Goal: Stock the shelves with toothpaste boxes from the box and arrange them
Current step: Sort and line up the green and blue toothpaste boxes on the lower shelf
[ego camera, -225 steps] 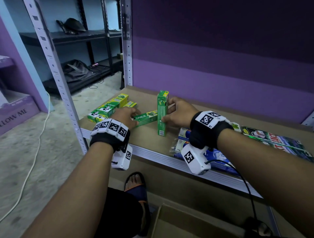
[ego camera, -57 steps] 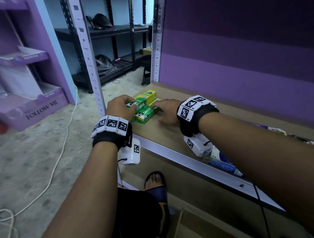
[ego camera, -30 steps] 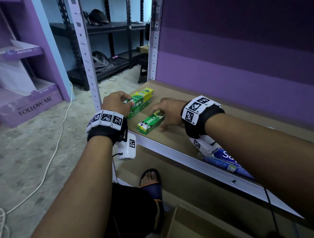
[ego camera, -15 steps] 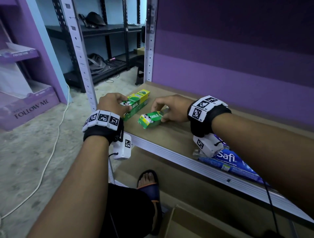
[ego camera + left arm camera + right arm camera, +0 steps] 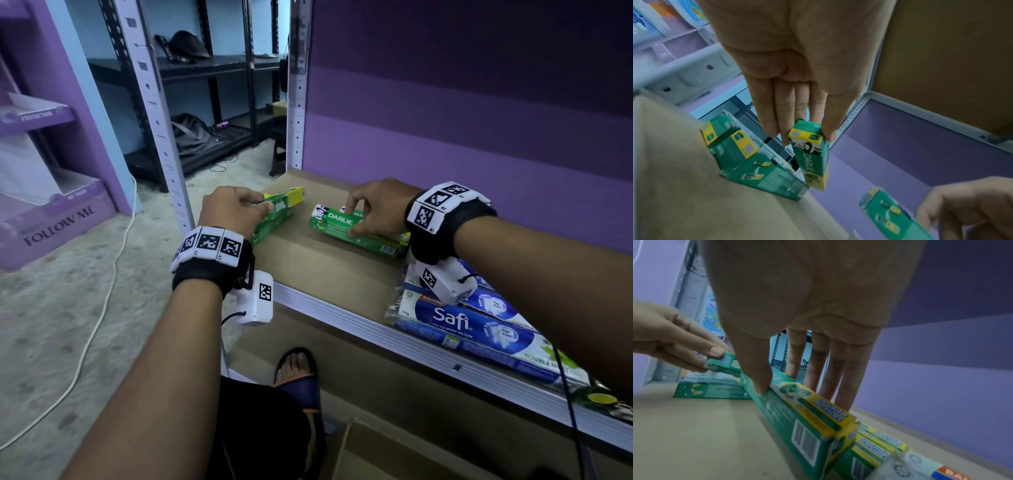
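Observation:
Green and yellow Darlie toothpaste boxes lie on the brown shelf board (image 5: 325, 270). My left hand (image 5: 263, 205) pinches one Darlie box (image 5: 810, 155) by its end, tilted just over a small stack (image 5: 748, 164) at the shelf's left end. My right hand (image 5: 352, 222) grips another Darlie box (image 5: 334, 222) farther right, thumb on the near side and fingers behind it (image 5: 803, 410). That box lies on or against more boxes (image 5: 871, 446) beside my wrist.
Blue Safi packs (image 5: 479, 329) lie along the shelf's front edge at right. A perforated steel post (image 5: 154, 113) stands just left of the stack. An open cardboard box (image 5: 394, 459) sits on the floor below, beside my sandalled foot (image 5: 298, 373).
My right hand has carried its Darlie box to the right, away from the left stack, and set it by the other boxes. My left hand stays at the stack with its box.

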Demonstrator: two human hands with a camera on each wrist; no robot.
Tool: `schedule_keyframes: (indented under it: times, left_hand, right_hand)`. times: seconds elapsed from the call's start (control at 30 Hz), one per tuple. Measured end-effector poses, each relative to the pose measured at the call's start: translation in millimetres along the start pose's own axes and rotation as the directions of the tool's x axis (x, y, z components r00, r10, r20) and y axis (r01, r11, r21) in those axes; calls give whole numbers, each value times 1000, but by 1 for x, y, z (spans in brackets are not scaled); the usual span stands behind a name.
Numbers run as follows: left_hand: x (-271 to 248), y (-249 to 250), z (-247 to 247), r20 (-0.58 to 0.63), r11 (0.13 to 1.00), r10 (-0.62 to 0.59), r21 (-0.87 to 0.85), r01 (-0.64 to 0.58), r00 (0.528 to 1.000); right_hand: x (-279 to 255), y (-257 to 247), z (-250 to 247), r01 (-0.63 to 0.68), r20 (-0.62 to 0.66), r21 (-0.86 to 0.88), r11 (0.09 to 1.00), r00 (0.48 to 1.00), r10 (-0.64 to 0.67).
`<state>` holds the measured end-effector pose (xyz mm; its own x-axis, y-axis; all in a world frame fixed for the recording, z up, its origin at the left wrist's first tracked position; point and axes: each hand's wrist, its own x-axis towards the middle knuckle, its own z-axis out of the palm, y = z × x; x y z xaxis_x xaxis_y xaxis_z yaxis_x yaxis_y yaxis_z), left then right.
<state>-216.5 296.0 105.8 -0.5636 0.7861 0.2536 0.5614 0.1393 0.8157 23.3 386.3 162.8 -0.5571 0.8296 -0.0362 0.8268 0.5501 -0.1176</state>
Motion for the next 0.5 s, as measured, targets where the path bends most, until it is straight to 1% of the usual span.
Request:
schedule_keyframes:
  times: [0.13, 0.23, 0.5]
  left_hand:
    - [-1, 2, 3, 5, 1000, 25, -11, -25, 1000]
    - [-1, 4, 5, -15, 999, 45, -26, -46, 999]
    - [4, 5, 12, -26, 998, 40, -57, -42, 999]
  right_hand:
    - [6, 4, 8, -36, 19, -73, 997, 999, 37]
    - [10, 6, 14, -25, 36, -99, 995, 999, 29]
    - [20, 9, 25, -27, 61, -139, 990, 998, 36]
